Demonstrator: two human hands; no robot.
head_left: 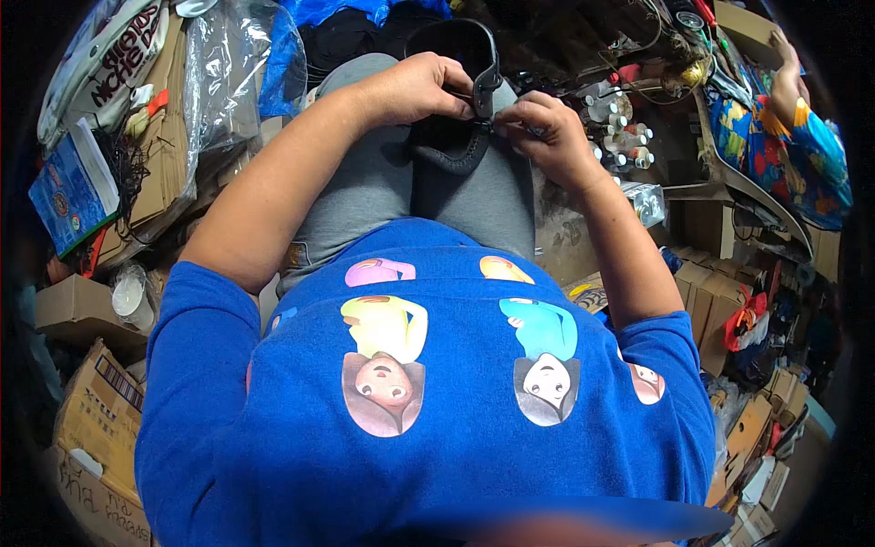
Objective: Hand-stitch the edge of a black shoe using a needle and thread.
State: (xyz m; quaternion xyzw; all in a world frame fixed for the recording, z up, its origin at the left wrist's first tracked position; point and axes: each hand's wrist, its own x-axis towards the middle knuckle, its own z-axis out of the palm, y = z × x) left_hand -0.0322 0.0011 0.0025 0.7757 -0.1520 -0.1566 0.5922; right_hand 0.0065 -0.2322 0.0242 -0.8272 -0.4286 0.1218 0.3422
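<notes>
Across my grey-trousered thighs rests a black leather-like piece [453, 157] with stitched, curved edges and an open loop at its far end. Its exact kind I cannot make out; it resembles part of a shoe or a bag. My left hand [427, 88] is closed on the narrow part of its edge, thumb and fingers pinched together. Just to the right, my right hand [547, 132] is pinched at the same edge, close to the left fingertips. Whether a thread or needle is between the right fingers is too small to tell.
Several small capped bottles [629, 141] stand beyond my right hand. Another person's hand [786, 87] and colourful sleeve are at the far right. Clear plastic sheeting [228, 77] and a blue book [75, 191] lie on the left. Cardboard boxes [96, 401] crowd both sides.
</notes>
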